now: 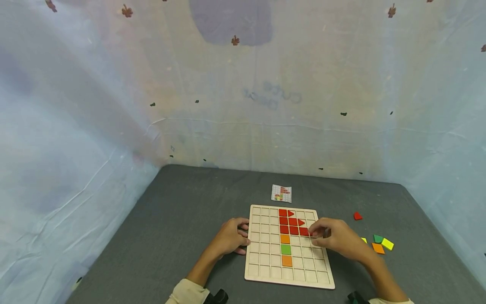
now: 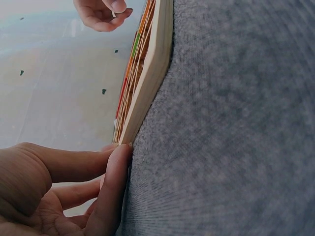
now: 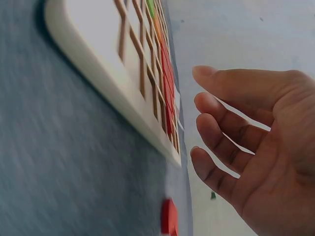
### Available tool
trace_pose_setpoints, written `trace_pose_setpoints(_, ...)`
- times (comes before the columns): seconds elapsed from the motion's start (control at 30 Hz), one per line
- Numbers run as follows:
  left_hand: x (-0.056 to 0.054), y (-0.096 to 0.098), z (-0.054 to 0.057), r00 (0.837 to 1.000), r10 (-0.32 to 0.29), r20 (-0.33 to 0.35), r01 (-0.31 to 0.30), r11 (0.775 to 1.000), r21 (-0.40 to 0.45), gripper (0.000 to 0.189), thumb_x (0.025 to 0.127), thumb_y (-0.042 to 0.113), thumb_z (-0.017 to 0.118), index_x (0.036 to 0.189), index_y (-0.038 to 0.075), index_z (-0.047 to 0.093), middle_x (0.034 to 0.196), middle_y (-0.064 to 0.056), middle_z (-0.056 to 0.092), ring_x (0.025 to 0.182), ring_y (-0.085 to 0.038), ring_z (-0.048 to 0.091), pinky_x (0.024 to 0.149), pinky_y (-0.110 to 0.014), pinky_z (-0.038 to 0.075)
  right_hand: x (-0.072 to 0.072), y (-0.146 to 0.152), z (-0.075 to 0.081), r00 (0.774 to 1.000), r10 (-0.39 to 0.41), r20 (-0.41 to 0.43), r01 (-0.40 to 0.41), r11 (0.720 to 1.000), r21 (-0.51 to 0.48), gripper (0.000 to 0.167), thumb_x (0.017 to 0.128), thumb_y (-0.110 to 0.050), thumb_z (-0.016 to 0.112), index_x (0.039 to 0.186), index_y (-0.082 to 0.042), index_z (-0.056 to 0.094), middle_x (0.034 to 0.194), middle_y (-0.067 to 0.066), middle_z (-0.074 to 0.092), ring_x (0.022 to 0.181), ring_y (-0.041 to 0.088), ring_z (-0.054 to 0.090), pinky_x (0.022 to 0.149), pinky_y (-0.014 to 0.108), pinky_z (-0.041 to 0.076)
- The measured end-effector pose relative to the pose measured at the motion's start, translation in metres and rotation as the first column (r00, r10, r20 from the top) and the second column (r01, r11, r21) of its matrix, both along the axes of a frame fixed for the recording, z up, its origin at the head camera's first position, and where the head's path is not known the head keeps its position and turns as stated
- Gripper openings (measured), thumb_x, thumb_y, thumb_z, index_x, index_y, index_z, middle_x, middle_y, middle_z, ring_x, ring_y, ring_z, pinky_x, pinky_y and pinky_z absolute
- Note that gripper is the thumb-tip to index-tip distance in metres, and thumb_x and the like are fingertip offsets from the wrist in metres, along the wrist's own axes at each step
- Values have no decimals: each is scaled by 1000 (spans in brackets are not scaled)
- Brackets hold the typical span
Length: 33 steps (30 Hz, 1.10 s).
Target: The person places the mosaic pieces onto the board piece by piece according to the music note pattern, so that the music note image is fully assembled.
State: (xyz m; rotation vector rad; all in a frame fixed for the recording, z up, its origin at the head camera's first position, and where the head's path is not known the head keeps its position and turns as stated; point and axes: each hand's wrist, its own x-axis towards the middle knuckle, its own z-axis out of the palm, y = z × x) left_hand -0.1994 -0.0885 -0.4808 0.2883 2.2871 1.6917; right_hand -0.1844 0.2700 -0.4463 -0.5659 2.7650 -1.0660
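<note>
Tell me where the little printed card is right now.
In the head view, the printed card lies on the gray table a little right of the picture's middle, just past the far edge of the wooden grid board and its red pieces.

This is looking like a curtained-off table booth (image 1: pixel 76 139): pale, creased sheeting (image 1: pixel 235 143) is hanging behind and along both sides, carrying brown leaf-like motifs (image 1: pixel 127 11) and faint lettering (image 1: pixel 271 95), and is enclosing a table (image 1: pixel 190 202) with a grey, fabric-textured top. Whether it is standing in a home or a lab, the sheeting is hiding.
</note>
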Motion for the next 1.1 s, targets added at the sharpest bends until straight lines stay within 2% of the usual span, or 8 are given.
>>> trace_pose_setpoints(0.3, 0, 0, 0, 1000, 0, 7, 0, 1000, 1, 65, 84, -13, 77, 145, -7, 56, 123, -17, 60, 98, -23, 66, 59, -38, 67, -2, 31, 3, 993, -116, 29, 116, 993, -14, 33, 87, -21, 87, 117, -11, 76, 100, 1, 69, 88, 9, 61, 72, 26, 55)
trace_pose_setpoints(0.57, 0, 0, 1, 1000, 1, 4, 0, 1000, -5, 65, 83, -13, 77, 144, -7, 56, 122, -17, 60, 98, -23, 66, 59, -38, 67, -4, 51, -1, 988, -131, 86, 139, 986, -96, 37, 88, -18, 87, 119, -4, 74, 104, 9, 70, 88, 11, 66, 68, 28, 62)
trace_pose_setpoints(0.9, 0, 0, 1, 1000, -3, -4, 3, 1000, -11, 64, 84, -13, 77, 144, -7, 57, 122, -17, 60, 100, -24, 66, 59, -37, 67, -4, 68, -3, 982, -183, 37, 182, 983, 31, 39, 87, -23, 87, 119, -5, 75, 102, 3, 71, 87, 10, 63, 67, 26, 54)
trace_pose_setpoints(1.1, 0, -1, -1, 1000, -2, 1, 2, 1000, -6, 65, 84, -13, 78, 145, -7, 56, 123, -17, 60, 101, -25, 66, 59, -37, 67, -6, 77, -5, 983, -173, 64, 169, 984, 55, 38, 84, -20, 89, 115, -4, 75, 97, 4, 68, 83, 10, 61, 67, 26, 53)
